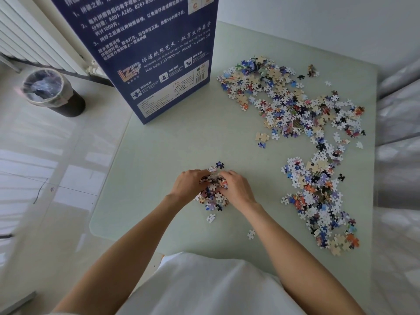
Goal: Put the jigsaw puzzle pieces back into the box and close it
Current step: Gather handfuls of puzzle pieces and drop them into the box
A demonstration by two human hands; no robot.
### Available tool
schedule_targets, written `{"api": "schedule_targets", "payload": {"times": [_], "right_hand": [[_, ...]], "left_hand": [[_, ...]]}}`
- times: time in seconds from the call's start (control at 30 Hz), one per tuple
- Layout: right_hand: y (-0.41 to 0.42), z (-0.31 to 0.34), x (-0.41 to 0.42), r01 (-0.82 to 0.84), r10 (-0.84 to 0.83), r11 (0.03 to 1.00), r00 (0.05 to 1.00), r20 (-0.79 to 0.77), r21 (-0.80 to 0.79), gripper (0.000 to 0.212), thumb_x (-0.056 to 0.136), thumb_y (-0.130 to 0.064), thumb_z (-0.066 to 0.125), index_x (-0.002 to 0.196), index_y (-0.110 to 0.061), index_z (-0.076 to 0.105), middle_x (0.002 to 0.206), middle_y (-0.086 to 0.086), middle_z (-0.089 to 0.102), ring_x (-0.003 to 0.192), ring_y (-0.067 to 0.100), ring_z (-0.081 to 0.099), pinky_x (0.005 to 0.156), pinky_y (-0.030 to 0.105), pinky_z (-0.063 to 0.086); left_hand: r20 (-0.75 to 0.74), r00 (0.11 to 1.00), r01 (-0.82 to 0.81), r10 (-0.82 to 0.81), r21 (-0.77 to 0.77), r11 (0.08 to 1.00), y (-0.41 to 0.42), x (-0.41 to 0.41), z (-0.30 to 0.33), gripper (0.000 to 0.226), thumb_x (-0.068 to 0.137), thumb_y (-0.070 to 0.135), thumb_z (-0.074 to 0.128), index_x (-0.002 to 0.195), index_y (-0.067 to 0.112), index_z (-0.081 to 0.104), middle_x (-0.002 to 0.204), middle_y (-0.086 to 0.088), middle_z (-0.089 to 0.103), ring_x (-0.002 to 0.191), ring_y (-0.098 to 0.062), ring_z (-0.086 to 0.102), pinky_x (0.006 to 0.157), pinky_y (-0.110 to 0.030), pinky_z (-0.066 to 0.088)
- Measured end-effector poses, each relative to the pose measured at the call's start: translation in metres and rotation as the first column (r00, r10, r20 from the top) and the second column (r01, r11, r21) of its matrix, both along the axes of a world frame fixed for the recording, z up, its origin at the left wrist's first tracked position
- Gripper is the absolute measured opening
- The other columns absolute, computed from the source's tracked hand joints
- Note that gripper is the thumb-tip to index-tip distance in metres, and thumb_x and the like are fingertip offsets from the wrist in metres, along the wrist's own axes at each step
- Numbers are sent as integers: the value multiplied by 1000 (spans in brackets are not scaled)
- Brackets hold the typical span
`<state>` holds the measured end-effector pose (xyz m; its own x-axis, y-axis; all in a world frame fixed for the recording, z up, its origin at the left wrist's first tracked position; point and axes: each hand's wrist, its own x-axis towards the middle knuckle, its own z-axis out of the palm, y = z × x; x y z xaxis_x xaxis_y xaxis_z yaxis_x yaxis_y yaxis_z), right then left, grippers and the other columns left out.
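A tall dark blue puzzle box [156, 55] stands upright at the back left of the pale green table [172, 142]; its top is out of view. My left hand [189, 185] and my right hand [236, 188] cup a small heap of puzzle pieces [213, 196] from both sides near the table's front, with fingers curled round the pieces. A large scatter of loose pieces [293, 103] covers the back right. A second spread of pieces [318, 201] runs down the right side.
A black waste bin [52, 92] with a plastic liner stands on the floor at the left, near a white radiator [29, 35]. Single stray pieces [251, 234] lie near the table's front edge. A white wall is behind the table.
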<state>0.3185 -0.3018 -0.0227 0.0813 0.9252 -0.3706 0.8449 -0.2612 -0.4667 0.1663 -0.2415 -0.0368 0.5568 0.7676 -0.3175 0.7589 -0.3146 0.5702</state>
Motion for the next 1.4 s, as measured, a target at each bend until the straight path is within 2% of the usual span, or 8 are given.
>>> {"api": "schedule_targets", "payload": {"times": [0.2, 0.5, 0.7, 0.8, 0.93, 1.07, 1.3, 1.4], "right_hand": [[0, 1, 10, 106, -105, 993, 994, -16, 48, 16, 85, -17, 66, 94, -5, 60, 79, 8, 66, 63, 17, 52, 58, 25, 38], [-6, 11, 29, 239, -230, 969, 966, -115, 68, 21, 83, -27, 68, 89, -7, 68, 75, 6, 69, 59, 19, 56, 55, 26, 37], [-10, 24, 39, 248, -230, 962, 962, -146, 118, 10, 81, -17, 71, 85, -8, 69, 70, 4, 70, 60, 20, 64, 52, 20, 42], [-3, 38, 43, 202, -176, 963, 973, -148, 179, 21, 81, -29, 69, 84, -8, 69, 64, 1, 68, 47, 13, 55, 46, 14, 38], [14, 64, 49, 154, -114, 974, 967, -227, 166, 25, 80, -37, 66, 84, -12, 68, 64, -5, 68, 55, 12, 65, 58, 32, 55], [33, 104, 54, 104, -44, 968, 967, -250, 230, 20, 81, -35, 67, 81, -16, 68, 64, -4, 69, 57, 7, 66, 59, 29, 55], [115, 231, 56, 131, 108, 866, 893, -438, 482, 19, 79, -19, 70, 93, -6, 70, 80, 5, 72, 65, 14, 70, 66, 25, 57], [164, 281, 50, 102, 191, 818, 880, -435, 566, 18, 82, -20, 69, 93, -6, 69, 90, 6, 70, 76, 15, 69, 68, 26, 58]], "left_hand": [[12, 991, -133, 133, -42, 990, 0, -6, 2, 26, 87, 38, 62, 102, 17, 65, 86, -3, 71, 78, -26, 65, 67, -32, 50], [70, 960, -270, 272, -34, 962, -8, -13, 7, 19, 86, 24, 66, 101, 13, 67, 87, -2, 73, 76, -20, 68, 66, -28, 51], [107, 966, -237, 235, 8, 971, -4, -15, 21, 19, 85, 25, 67, 100, 13, 68, 83, -2, 73, 76, -17, 69, 67, -29, 53], [158, 969, -206, 192, 77, 976, 3, -15, 39, 19, 84, 26, 68, 100, 14, 69, 84, 0, 73, 75, -16, 69, 68, -31, 54], [240, 962, -167, 127, 155, 974, 19, -12, 76, 22, 85, 27, 67, 103, 16, 68, 86, 3, 73, 69, -9, 69, 71, -26, 55], [277, 957, -146, 81, 222, 964, 37, -10, 117, 21, 85, 26, 66, 104, 17, 68, 86, 4, 73, 63, -4, 66, 70, -23, 55], [454, 890, -274, -51, 620, 735, 121, -20, 269, 23, 85, 21, 66, 107, 15, 69, 91, 7, 69, 73, 1, 64, 67, -6, 50], [487, 872, -384, -45, 738, 554, 159, -29, 332, 26, 86, 21, 65, 110, 13, 68, 91, 2, 70, 75, -5, 64, 73, -17, 53]]}}
